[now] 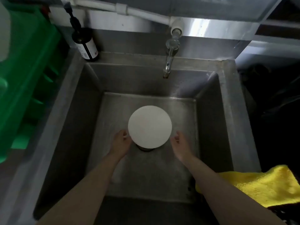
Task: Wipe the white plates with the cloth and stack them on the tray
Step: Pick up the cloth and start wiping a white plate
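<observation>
A steel sink [211,127] is filling most of the view, with a green crate [27,75] lying at nine o'clock. A yellow cloth [263,185] is draped over the sink's rim at four o'clock. A white plate [149,126] is sitting in the basin's centre, over the drain. The left hand [121,143] is touching the plate's edge at eight o'clock, grip open, fingers relaxed. The right hand [179,144] is held just beside the plate at four o'clock, grip open. A tap [169,59] is hanging at twelve o'clock, a dark bottle [86,44] at eleven.

Steel sink [211,127] — white plate [149,126] on its floor, yellow cloth [266,184] over its right rim.
</observation>
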The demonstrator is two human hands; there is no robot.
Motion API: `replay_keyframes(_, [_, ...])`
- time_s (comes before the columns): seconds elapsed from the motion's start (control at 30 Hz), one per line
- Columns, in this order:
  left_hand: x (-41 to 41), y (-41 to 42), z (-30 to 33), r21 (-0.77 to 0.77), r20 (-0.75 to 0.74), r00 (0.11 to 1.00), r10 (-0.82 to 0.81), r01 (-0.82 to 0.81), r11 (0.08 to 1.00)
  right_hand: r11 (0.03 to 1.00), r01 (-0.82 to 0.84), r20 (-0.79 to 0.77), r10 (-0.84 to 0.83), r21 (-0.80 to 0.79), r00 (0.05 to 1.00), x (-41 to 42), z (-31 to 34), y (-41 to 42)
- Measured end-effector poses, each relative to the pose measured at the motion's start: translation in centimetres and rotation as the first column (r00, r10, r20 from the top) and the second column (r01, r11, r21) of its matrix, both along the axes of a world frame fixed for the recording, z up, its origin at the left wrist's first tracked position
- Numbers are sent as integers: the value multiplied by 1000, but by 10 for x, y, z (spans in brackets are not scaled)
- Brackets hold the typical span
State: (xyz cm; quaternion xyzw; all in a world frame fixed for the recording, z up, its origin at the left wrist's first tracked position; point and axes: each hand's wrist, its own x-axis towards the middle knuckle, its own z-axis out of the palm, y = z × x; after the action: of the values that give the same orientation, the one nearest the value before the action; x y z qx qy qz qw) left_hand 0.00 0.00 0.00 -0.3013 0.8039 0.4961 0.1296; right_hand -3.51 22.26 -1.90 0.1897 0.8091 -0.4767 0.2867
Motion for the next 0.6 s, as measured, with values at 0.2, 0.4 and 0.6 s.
replay_keyframes(0.2, [-12,-8,-30,-15,31,999,28,-27,1000,1000,12,-83,-11,13,997,-12,-13,-10])
replay_keyframes(0.4, [-20,-14,-50,5,8,997,75,-75,997,998,59,-123,-57,16,991,-16,-27,-16])
replay_keyframes(0.6, [-21,-22,-64,90,16,984,177,-178,980,988,143,-127,-135,52,983,-22,-40,-15])
